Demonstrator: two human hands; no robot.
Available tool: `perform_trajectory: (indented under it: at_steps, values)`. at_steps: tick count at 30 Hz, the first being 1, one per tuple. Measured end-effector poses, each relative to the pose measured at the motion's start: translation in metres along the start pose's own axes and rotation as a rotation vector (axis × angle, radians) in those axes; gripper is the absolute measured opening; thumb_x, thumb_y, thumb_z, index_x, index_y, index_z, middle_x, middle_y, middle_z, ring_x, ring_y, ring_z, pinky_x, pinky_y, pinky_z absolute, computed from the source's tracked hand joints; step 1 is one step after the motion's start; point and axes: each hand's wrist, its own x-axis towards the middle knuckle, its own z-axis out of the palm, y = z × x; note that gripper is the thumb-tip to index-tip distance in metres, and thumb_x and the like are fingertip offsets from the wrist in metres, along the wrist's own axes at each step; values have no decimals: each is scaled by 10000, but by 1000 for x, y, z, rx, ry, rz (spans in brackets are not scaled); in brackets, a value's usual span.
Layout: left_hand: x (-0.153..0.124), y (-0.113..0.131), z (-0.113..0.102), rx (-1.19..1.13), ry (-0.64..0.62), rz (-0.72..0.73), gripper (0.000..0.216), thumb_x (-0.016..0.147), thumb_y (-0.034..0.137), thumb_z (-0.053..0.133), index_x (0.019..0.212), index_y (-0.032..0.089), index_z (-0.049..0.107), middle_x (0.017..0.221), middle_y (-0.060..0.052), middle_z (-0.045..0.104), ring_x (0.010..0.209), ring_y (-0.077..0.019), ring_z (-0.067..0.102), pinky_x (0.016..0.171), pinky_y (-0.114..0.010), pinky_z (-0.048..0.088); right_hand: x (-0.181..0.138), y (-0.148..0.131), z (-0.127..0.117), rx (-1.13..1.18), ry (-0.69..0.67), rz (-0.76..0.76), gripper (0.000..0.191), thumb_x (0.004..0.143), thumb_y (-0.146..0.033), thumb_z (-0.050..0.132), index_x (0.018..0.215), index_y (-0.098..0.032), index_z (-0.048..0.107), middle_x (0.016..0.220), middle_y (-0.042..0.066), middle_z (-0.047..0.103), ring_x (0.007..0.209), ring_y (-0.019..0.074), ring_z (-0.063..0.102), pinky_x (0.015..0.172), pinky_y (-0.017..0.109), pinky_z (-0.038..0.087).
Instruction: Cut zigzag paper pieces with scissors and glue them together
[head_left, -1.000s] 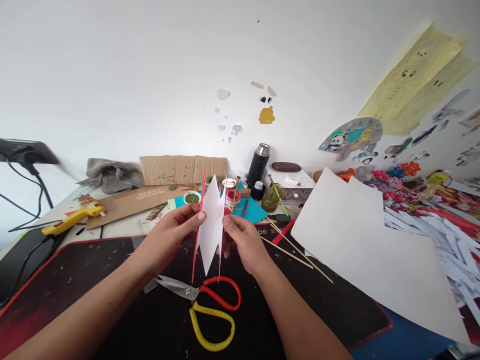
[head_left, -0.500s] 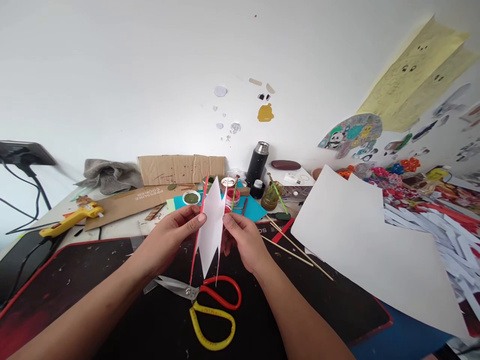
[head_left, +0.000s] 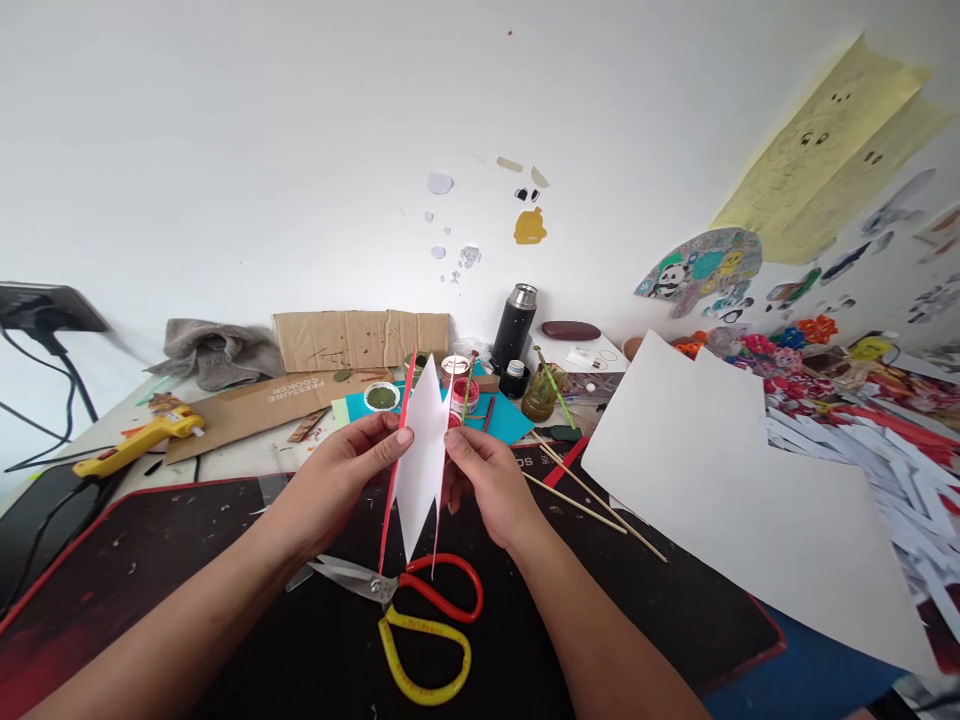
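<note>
Above the black mat point(head_left: 187, 560) and scissors point(head_left: 420, 600), we pinch the folded red-and-white paper point(head_left: 421, 450) upright: left hand point(head_left: 341, 475) and right hand point(head_left: 487, 480) both clamped on its edges.

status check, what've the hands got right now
Left hand and right hand both pinching the folded paper, held upright over the black mat. Scissors lying on the mat just beneath it. Nothing between hands and paper.

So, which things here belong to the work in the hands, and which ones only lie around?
In hand: left hand and right hand, both pinching the folded paper, white with red edges, held upright above the mat.

Lying about: scissors below the hands, glue gun, wooden skewers, large white sheet, black flask, cardboard.
</note>
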Motion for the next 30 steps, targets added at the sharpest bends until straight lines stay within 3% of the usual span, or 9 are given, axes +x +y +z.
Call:
perform_trajectory:
  at_steps: [11, 24, 30]
  values:
    - [-1, 1, 0, -28, 23, 7, 369, 622, 415, 1047, 851, 232, 822, 886, -42, 839, 814, -258, 755, 778, -332, 594, -1, -1, 1, 21, 7, -31, 586, 844, -791, 811, 835, -215, 702, 642, -17, 639, 516, 149, 606, 440, 251, 420]
    - [-1, 1, -1, 49, -31, 18, 402, 646, 474, 1033, 867, 217, 817, 869, -40, 823, 771, -231, 722, 762, -325, 578, 1, 1, 0, -5, 30, -24, 580, 794, -736, 886, 961, -200, 741, 643, -26, 661, 505, 152, 620, 439, 250, 430]
    - [-2, 5, 3, 16, 15, 11, 436, 590, 481, 1057, 839, 227, 805, 865, -30, 819, 792, -236, 737, 792, -339, 589, 0, 0, 1, 33, 28, -31, 610, 829, -806, 815, 820, -205, 713, 649, -12, 658, 509, 149, 607, 435, 254, 438]
